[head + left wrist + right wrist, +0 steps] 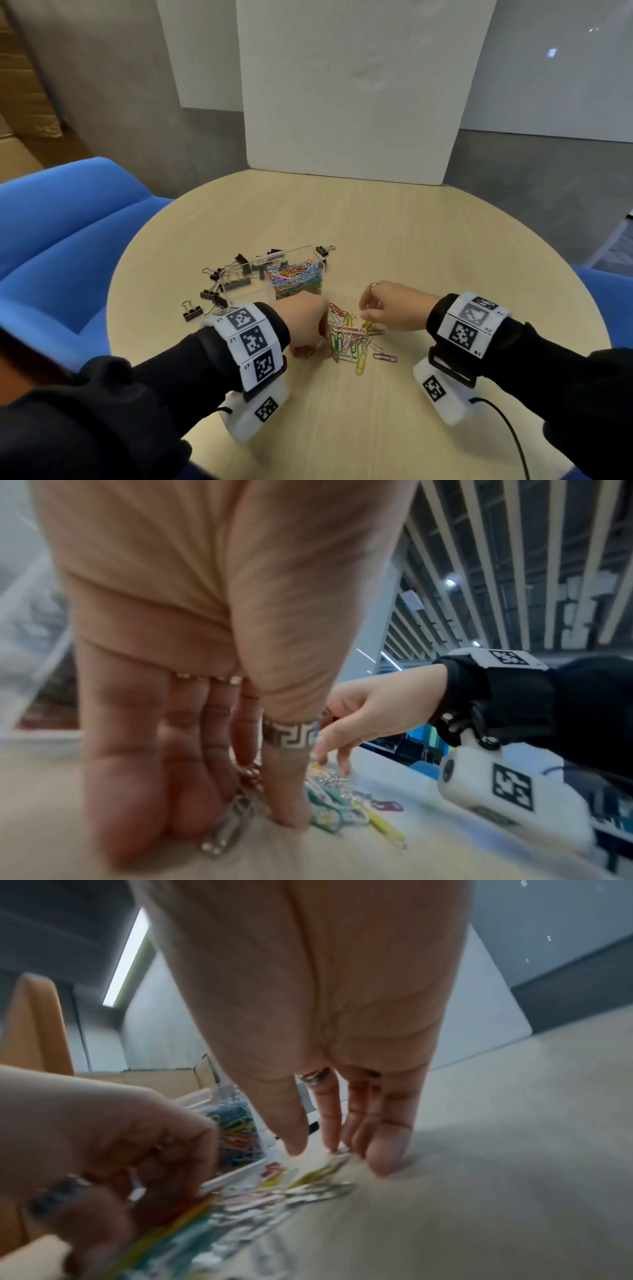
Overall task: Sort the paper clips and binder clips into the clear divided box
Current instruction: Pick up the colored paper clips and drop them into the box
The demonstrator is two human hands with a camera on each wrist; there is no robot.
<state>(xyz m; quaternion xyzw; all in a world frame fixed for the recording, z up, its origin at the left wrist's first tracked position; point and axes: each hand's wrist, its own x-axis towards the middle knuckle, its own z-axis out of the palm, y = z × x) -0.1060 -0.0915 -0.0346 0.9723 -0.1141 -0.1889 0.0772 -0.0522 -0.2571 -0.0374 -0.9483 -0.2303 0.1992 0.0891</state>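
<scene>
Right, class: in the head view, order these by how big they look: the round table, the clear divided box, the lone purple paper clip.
1. Round table
2. Clear divided box
3. Purple paper clip

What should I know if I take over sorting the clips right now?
Left hand: down at the left edge of the loose paper clips on the table, fingers curled around a few of them.
Right hand: fingertips at the pile's right edge; whether it has hold of a clip is unclear.
Box: beyond the pile. Its right compartment holds many coloured paper clips; its left one holds a few binder clips.
Done: most paper clips sorted.
Left: the loose pile, one purple clip lying apart from it, and the binder clips scattered around the box.
</scene>
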